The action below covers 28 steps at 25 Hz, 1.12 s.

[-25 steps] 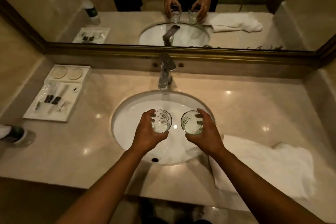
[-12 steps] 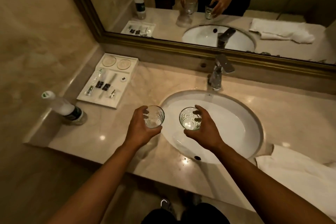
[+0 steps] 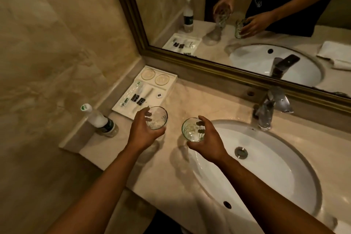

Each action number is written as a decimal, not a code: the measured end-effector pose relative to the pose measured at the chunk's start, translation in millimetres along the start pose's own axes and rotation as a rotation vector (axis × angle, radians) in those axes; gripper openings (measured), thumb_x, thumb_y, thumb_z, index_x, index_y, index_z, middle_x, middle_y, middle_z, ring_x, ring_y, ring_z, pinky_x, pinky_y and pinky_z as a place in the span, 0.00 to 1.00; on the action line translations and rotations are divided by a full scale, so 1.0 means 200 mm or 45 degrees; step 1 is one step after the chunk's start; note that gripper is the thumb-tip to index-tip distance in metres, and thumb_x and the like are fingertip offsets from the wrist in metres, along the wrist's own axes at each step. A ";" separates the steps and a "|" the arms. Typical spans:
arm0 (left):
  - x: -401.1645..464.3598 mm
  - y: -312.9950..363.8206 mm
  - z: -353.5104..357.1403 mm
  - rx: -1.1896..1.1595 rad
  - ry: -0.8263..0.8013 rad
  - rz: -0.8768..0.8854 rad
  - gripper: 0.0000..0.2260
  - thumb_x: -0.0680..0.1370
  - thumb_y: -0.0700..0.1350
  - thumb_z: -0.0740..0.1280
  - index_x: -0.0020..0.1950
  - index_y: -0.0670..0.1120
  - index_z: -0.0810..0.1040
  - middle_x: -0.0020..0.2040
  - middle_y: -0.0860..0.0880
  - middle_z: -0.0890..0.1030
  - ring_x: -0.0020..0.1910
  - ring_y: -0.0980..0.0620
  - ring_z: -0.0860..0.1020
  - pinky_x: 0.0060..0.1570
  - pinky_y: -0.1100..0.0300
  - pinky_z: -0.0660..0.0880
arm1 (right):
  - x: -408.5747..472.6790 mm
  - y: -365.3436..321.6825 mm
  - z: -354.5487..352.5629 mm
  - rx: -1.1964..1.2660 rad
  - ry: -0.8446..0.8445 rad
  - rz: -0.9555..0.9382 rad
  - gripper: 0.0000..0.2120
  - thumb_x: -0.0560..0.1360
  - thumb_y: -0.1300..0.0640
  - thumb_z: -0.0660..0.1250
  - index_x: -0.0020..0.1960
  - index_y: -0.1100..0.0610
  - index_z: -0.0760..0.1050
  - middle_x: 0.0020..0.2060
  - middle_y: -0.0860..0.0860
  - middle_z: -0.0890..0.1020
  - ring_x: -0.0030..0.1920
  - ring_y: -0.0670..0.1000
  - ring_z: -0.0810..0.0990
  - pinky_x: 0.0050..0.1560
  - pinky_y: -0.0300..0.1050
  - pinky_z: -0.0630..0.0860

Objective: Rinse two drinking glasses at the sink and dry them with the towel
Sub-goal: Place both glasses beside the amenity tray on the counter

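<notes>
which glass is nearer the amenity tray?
The glass in the left hand, right beside the tray; the right hand holds its glass by the basin edge.

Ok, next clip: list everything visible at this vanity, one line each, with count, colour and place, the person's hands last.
drinking glasses: 2, clear, one in each hand, over the counter left of the basin.
sink basin: 1, white, set in the counter, right of centre.
faucet: 1, chrome, behind the basin.
amenity tray: 1, white, back left of the counter, holding small toiletries.
water bottle: 1, clear with white cap, far left on the counter.
counter: 1, beige marble.
mirror: 1, gold-framed, on the back wall; a folded white towel shows only in its reflection.
left hand: grips the left glass.
right hand: grips the right glass.
</notes>
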<state>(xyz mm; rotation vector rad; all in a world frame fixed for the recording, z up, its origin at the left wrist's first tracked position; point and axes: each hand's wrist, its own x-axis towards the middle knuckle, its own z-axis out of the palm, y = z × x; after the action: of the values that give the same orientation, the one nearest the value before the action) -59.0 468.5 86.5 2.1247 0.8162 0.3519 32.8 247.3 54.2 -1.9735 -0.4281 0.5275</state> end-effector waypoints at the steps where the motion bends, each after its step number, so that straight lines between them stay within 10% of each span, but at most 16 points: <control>1: 0.05 0.00 -0.02 -0.016 0.033 -0.008 0.42 0.63 0.45 0.84 0.73 0.44 0.70 0.64 0.46 0.77 0.57 0.49 0.79 0.55 0.58 0.75 | 0.04 -0.02 0.02 -0.011 -0.008 -0.005 0.49 0.60 0.54 0.82 0.76 0.48 0.61 0.63 0.46 0.74 0.59 0.47 0.77 0.55 0.38 0.74; 11: 0.77 -0.14 -0.13 -0.148 0.075 -0.010 0.42 0.64 0.45 0.83 0.74 0.49 0.69 0.67 0.47 0.76 0.64 0.47 0.77 0.61 0.56 0.74 | 0.64 -0.31 0.36 -0.056 0.092 0.054 0.47 0.60 0.55 0.82 0.74 0.52 0.64 0.62 0.47 0.75 0.57 0.48 0.78 0.48 0.25 0.71; 17: 1.08 -0.11 -0.07 -0.238 -0.020 0.006 0.42 0.65 0.39 0.83 0.75 0.46 0.68 0.66 0.48 0.75 0.59 0.54 0.72 0.54 0.69 0.64 | 0.93 -0.42 0.47 -0.079 0.197 0.089 0.48 0.57 0.53 0.82 0.73 0.49 0.63 0.66 0.50 0.69 0.61 0.52 0.76 0.62 0.49 0.78; 28: 1.69 -0.24 0.16 -0.206 0.196 -0.153 0.44 0.64 0.40 0.82 0.77 0.43 0.66 0.69 0.41 0.74 0.65 0.43 0.76 0.62 0.54 0.73 | 1.55 -0.42 0.49 -0.053 0.097 0.051 0.49 0.58 0.60 0.82 0.74 0.50 0.64 0.62 0.45 0.78 0.61 0.45 0.79 0.62 0.44 0.79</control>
<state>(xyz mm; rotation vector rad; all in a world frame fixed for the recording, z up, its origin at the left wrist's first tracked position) 190.3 694.6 20.3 1.9068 0.9657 0.5057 235.0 514.7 35.5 -2.0391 -0.3547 0.4700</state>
